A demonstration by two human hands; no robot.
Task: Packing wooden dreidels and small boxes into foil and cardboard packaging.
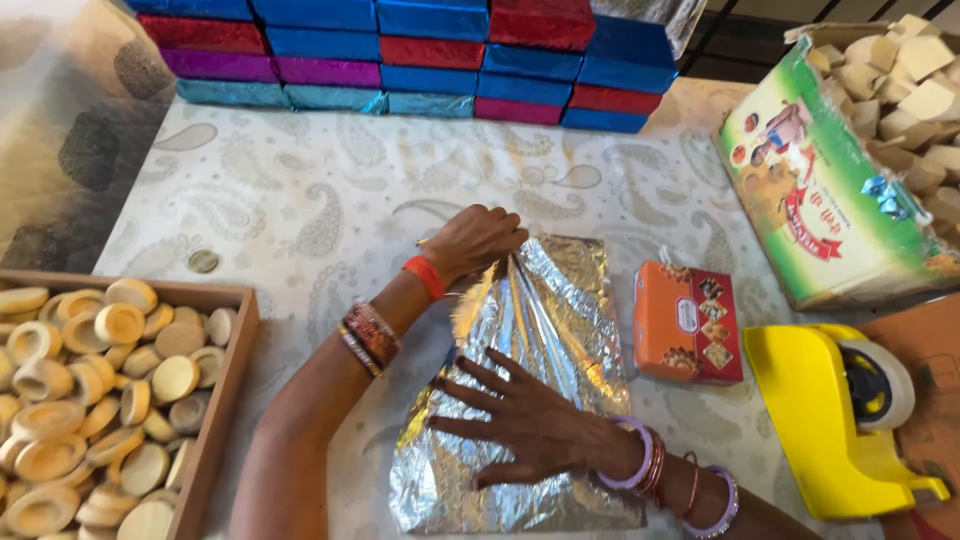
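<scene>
A crinkled silver foil sheet [545, 330] lies on the patterned tablecloth [300, 190], folded over something flat that I cannot make out. My left hand [475, 240], with a red band and bangles on the wrist, is at the foil's far left corner, fingers closed on the gathered edge. My right hand [515, 418] lies flat on the near part of the foil with fingers spread, pressing it down. An orange printed box [688, 322] sits just right of the foil.
A wooden tray [225, 400] of several round pale wooden pieces stands at the left. Stacked blue, red and purple foil-wrapped boxes [400, 55] line the back. A yellow tape dispenser [835, 420] and a green carton [820, 200] of pale blocks are at the right. A small round disc [203, 261] lies near the tray.
</scene>
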